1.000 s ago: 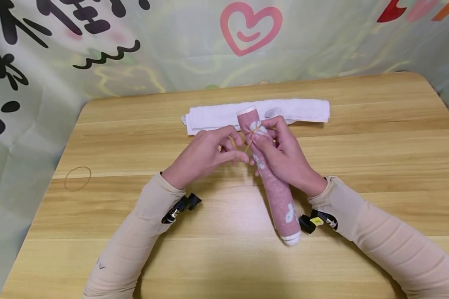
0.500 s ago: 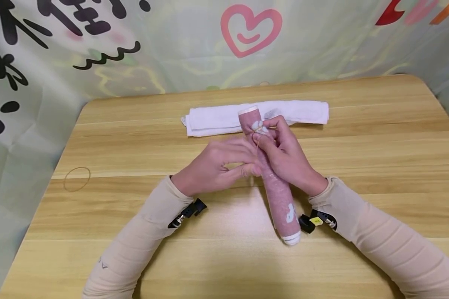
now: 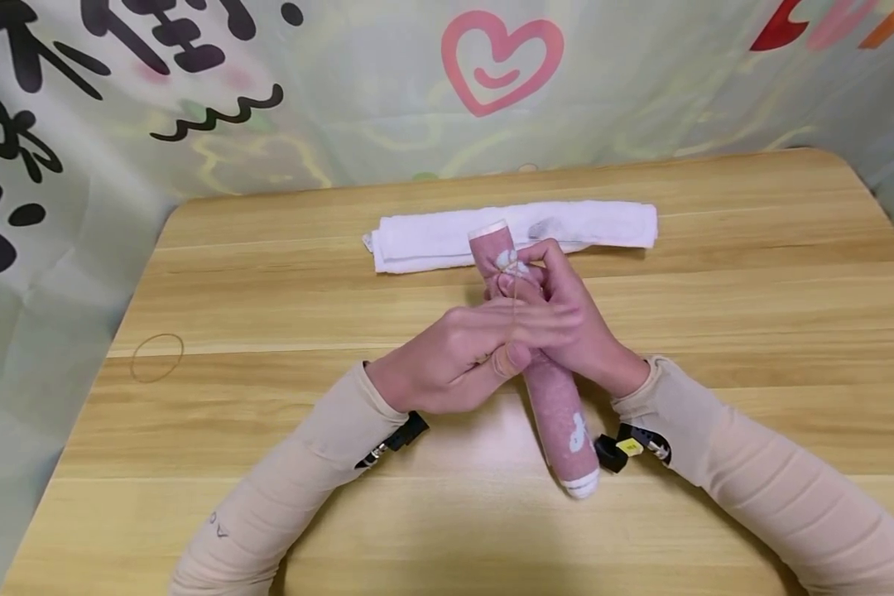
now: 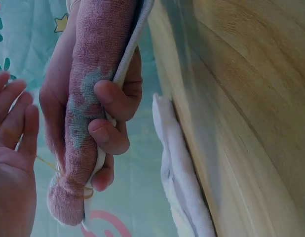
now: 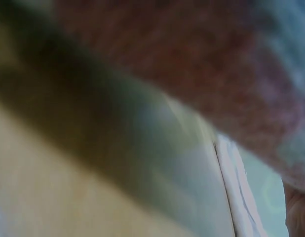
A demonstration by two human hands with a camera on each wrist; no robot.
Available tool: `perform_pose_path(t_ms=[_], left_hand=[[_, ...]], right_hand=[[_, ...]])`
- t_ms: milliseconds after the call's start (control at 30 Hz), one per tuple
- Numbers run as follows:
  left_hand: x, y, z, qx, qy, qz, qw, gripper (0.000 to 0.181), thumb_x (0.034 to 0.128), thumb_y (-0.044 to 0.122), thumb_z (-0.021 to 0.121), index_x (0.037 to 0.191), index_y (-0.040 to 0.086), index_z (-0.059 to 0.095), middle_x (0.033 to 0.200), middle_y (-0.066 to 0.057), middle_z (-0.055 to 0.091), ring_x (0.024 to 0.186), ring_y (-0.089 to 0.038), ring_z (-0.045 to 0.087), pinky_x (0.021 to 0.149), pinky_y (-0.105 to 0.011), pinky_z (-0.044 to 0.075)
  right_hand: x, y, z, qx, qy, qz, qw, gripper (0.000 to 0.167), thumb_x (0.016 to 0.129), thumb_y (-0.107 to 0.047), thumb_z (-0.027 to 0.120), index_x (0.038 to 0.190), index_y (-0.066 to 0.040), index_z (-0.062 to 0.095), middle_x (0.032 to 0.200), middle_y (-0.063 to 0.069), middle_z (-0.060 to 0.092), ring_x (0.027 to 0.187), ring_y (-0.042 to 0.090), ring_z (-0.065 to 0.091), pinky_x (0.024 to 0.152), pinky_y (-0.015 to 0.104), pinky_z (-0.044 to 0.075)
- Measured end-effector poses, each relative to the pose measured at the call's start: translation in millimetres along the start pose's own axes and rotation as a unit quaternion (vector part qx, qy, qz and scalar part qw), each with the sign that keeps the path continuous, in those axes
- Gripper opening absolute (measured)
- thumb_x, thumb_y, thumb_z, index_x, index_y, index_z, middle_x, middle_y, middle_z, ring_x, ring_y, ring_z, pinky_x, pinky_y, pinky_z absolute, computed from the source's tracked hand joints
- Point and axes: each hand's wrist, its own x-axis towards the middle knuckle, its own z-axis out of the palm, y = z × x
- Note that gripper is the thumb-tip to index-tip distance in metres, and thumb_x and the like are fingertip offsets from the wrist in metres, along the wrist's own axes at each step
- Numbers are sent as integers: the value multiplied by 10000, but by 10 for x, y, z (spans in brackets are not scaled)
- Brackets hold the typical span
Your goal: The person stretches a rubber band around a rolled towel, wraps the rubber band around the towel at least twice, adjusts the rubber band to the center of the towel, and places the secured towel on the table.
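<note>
A rolled pink towel [image 3: 559, 414] with pale patches slants above the table, a thin rubber band [image 3: 508, 269] round its far part. My right hand [image 3: 581, 319] grips the roll near that band; in the left wrist view its fingers [image 4: 110, 136] curl round the cloth. My left hand [image 3: 477, 343] crosses over the roll in front of the right hand, its fingers extended, with a strand of the band stretched to it. The left wrist view shows the left hand [image 4: 14, 163] beside the roll, the strand across its fingers. Close-up pink cloth [image 5: 192, 59] fills the right wrist view's top.
A folded white towel [image 3: 432, 240] lies across the back of the wooden table [image 3: 752, 331], behind the roll's far end. A loose rubber band [image 3: 157, 334] lies at the left. A printed curtain [image 3: 358, 99] hangs beyond the table's back edge.
My left hand has moved right and nearer the table's front, from beside the roll to across it, drawing out the strand. My right hand keeps its grip; the roll's far end has shifted slightly.
</note>
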Motion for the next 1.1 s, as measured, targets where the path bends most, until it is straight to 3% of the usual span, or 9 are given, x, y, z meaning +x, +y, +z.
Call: perform_pose_path(t_ms=[133,300,400,533,667,733,867,967,1100], left_hand=[[4,9,25,27,49,-136,9999,680,1116,363,208,1471,-181,410,1598,-311,387,1569,-292,342,1296,-405,300],[-32,-37,57,530,296,-397,9974,639,1121,286,229,1543,-194,202,1677,-322,163,1635,-254,127,1330,-418,204],[-37,-88,68,869,523,-282,9944,582,1118,103,314,1633,-12,68,1706,-270,121,1635,-264,133,1325,-426,217],[-28,-147,77,1243,933,46,9878,848,1040,-112,368,1639,291,-76,1737,-132,105,1615,-272,215,1289,-419,301],[-31,-176,77,1827,978,352,9776,787,1031,-103,459,1661,170,75,1686,-223,262,1586,-305,306,1260,-393,364],[-34,-188,82,1915,965,247,9764,819,1033,-36,534,1662,163,48,1694,-227,237,1582,-320,310,1266,-392,356],[-23,-171,105,1322,1330,-477,9811,1078,1005,41,623,1605,359,-215,1728,-206,73,1586,-350,288,1298,-412,294],[9,-111,130,599,1801,-936,9773,1102,990,35,637,1616,203,-255,1713,-269,60,1594,-370,258,1303,-403,287],[49,-22,164,-228,2288,-1378,9634,980,1015,106,596,1581,-68,-186,1733,-232,23,1624,-316,178,1302,-391,286]], right_hand=[[4,19,4,-390,119,-4,9992,139,1050,-9,480,1186,-17,448,907,-172,739,874,12,711,810,186,563],[4,13,28,-528,258,-234,9980,105,1070,-69,469,1154,-6,478,865,-42,631,798,68,619,731,198,506],[-3,-2,47,-118,180,-210,9995,78,1089,-111,457,1124,-48,428,792,4,587,615,134,613,553,269,536],[-20,-28,70,253,177,-103,9995,43,1096,-135,459,1104,-142,417,723,18,604,491,211,621,446,361,540],[-34,-40,91,129,390,-88,9991,85,1076,-87,480,1074,-121,402,748,4,614,510,190,625,459,349,547],[-35,-42,97,41,522,-88,9986,91,1068,-72,491,1093,-95,407,761,-15,625,524,165,629,476,334,553],[-33,-44,102,231,722,-148,9970,152,1066,-53,496,1183,-103,413,771,-29,642,503,160,639,464,340,553],[-34,-48,102,423,934,-319,9942,202,1060,-23,493,1220,-117,413,869,-37,705,550,138,669,490,310,563],[-28,-60,105,354,1294,-536,9895,220,1042,4,501,1224,-98,430,934,-94,734,675,46,663,584,197,538]])
